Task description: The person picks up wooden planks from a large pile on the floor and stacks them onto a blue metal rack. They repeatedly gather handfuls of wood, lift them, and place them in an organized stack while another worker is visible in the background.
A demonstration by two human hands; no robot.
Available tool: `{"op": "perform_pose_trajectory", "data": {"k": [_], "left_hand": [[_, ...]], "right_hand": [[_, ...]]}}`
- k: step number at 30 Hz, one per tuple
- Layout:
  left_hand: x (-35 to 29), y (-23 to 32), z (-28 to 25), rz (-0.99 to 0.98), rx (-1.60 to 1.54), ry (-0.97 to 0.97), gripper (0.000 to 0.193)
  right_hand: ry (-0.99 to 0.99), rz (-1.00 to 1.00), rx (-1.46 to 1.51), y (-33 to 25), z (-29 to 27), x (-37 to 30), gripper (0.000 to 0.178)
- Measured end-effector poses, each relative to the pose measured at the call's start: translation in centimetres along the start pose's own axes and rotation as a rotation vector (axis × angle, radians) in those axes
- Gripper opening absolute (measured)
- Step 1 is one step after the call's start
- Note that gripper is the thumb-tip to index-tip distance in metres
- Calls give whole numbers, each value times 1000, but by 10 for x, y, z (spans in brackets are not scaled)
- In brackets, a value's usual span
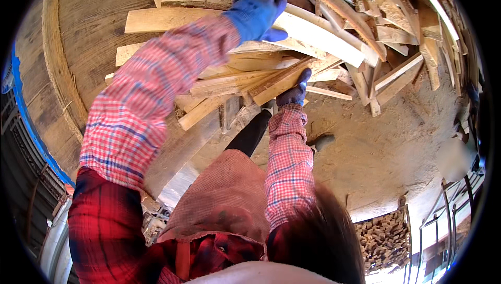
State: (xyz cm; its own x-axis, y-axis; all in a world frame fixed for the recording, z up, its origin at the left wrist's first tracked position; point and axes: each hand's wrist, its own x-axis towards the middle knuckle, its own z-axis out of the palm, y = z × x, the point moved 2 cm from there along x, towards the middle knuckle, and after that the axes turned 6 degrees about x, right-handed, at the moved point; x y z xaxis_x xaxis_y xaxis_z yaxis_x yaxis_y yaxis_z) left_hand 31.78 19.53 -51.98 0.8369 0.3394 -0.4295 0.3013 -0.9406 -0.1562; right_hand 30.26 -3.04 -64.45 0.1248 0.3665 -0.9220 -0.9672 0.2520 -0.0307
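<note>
My left hand (258,12), in a blue glove, reaches over the far side of the pile. Its fingers curl across a pale wooden board (326,38), with the thumb on the near side. My right hand (294,92), in a darker blue glove, grips the end of a brown-edged wooden board (279,83) nearer to me. The thumb lies along that board's end, and the other fingers are mostly hidden below it. More pale boards (156,20) lie side by side under my left forearm.
A heap of loose wood offcuts (396,18) spreads across the far right. Wooden planking (94,38) with a raised batten (57,54) lies to the left. Stacked wood blocks (383,237) and metal railings (449,221) stand at the lower right, beyond the dusty floor (365,153).
</note>
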Motion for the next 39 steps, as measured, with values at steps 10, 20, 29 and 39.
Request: {"op": "perform_pose_trajectory", "data": {"k": [10, 20, 29, 39], "left_hand": [[1, -66, -43, -39, 198, -507, 97], [-3, -38, 17, -146, 9, -444, 111], [-26, 26, -11, -214, -294, -788, 112], [-52, 97, 19, -219, -303, -390, 101]], "right_hand": [[-131, 15, 246, 60, 16, -4, 74], [-19, -59, 176, 15, 12, -19, 84], [-5, -206, 78, 14, -7, -15, 88], [53, -359, 172, 8, -42, -25, 77]]}}
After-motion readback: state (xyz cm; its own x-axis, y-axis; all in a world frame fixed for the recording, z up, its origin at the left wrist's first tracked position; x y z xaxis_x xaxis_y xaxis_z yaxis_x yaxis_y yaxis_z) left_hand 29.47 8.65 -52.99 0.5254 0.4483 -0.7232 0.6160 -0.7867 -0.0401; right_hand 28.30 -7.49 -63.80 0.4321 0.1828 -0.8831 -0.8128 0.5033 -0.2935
